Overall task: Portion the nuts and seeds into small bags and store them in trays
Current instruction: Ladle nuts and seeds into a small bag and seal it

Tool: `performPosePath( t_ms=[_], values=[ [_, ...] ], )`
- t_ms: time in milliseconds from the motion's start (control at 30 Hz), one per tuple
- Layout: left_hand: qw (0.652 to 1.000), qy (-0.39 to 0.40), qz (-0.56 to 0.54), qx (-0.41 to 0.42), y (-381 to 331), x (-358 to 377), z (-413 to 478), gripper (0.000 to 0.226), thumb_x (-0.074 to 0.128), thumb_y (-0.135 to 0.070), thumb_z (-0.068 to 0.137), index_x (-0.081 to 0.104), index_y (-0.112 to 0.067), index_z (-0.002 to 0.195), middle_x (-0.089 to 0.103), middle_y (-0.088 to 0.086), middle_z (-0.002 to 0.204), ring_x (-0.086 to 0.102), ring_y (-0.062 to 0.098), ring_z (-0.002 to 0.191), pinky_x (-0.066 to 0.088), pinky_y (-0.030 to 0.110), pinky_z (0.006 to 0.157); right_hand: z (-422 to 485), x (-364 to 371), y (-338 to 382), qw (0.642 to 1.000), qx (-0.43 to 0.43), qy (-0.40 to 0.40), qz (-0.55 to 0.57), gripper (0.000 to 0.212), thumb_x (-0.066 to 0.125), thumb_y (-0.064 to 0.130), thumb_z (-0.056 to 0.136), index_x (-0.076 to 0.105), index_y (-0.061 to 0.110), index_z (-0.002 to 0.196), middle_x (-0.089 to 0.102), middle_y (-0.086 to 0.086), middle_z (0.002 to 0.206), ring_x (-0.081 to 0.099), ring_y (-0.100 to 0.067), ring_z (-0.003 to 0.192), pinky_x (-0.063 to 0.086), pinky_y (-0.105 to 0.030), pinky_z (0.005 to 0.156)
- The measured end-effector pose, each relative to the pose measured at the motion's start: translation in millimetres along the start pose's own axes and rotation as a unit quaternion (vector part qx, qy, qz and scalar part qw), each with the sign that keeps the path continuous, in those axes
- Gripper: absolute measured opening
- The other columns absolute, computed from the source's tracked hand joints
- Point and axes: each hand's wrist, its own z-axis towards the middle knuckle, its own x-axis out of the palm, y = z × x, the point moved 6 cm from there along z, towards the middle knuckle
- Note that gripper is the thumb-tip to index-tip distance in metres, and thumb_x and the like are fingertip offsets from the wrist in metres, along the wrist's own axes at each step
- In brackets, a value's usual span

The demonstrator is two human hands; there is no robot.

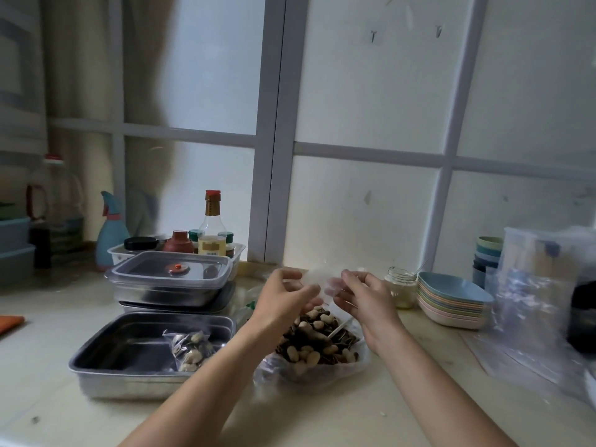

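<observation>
Both hands are raised above a heap of mixed nuts and seeds [317, 345] lying in an open clear plastic bag on the counter. My left hand [285, 296] and my right hand [364, 296] pinch a small clear bag [322, 279] between them by its edges; it is blurred and looks empty. A white scoop handle [340, 327] sticks out of the heap. To the left, an open metal tray [129, 350] holds one filled small bag [190, 348] of nuts and seeds.
Behind the tray stand stacked metal trays with a clear lid [171, 272] and a basket of bottles [211, 227]. A glass jar [401, 287], stacked coloured dishes [451, 300], cups [488, 253] and loose clear plastic bags [532, 304] sit to the right.
</observation>
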Motion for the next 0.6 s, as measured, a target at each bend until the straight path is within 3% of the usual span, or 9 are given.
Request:
performPosePath(
  t_ms=[200, 433, 533, 600],
  values=[
    [0.993, 0.036, -0.106, -0.037, 0.5, 0.7, -1.6, 0.024, 0.048, -0.006, 0.101, 0.053, -0.008, 0.125, 0.069, 0.019, 0.109, 0.076, 0.025, 0.086, 0.063, 0.042, 0.087, -1.6, -0.7, -0.9, 1.0, 0.005, -0.009, -0.005, 0.022, 0.067, 0.027, 0.1, 0.068, 0.005, 0.098, 0.077, -0.006, 0.082, 0.073, -0.018, 0.074, 0.057, -0.033, 0.071],
    [0.988, 0.022, -0.15, -0.04, 4.9, -4.0, -2.9, 0.033, 0.068, 0.001, 0.092, 0.058, -0.003, 0.124, 0.073, 0.023, 0.109, 0.076, 0.028, 0.082, 0.063, 0.036, 0.076, -9.4, 6.9, 1.1, 0.999, 0.024, 0.029, -0.022, 0.014, 0.061, 0.016, 0.101, 0.064, 0.003, 0.097, 0.075, -0.01, 0.088, 0.073, -0.02, 0.075, 0.059, -0.032, 0.072],
    [0.993, 0.011, -0.114, -0.035, 5.3, -8.4, -3.5, 0.033, 0.065, 0.01, 0.091, 0.058, -0.002, 0.121, 0.069, 0.022, 0.106, 0.073, 0.022, 0.073, 0.06, 0.028, 0.067, -7.3, 8.5, 1.3, 0.997, 0.056, 0.059, -0.004, 0.005, 0.058, 0.01, 0.099, 0.059, 0.006, 0.101, 0.073, -0.014, 0.096, 0.073, -0.024, 0.08, 0.057, -0.036, 0.075],
    [0.997, 0.017, -0.066, -0.024, 5.2, -9.3, -2.6, 0.034, 0.064, 0.013, 0.088, 0.061, -0.004, 0.118, 0.07, 0.021, 0.104, 0.072, 0.022, 0.075, 0.06, 0.028, 0.068, -6.4, 8.2, 2.2, 0.992, 0.086, 0.09, 0.018, 0.011, 0.061, 0.012, 0.098, 0.059, 0.008, 0.109, 0.074, -0.013, 0.1, 0.072, -0.025, 0.083, 0.056, -0.038, 0.075]
  ],
)
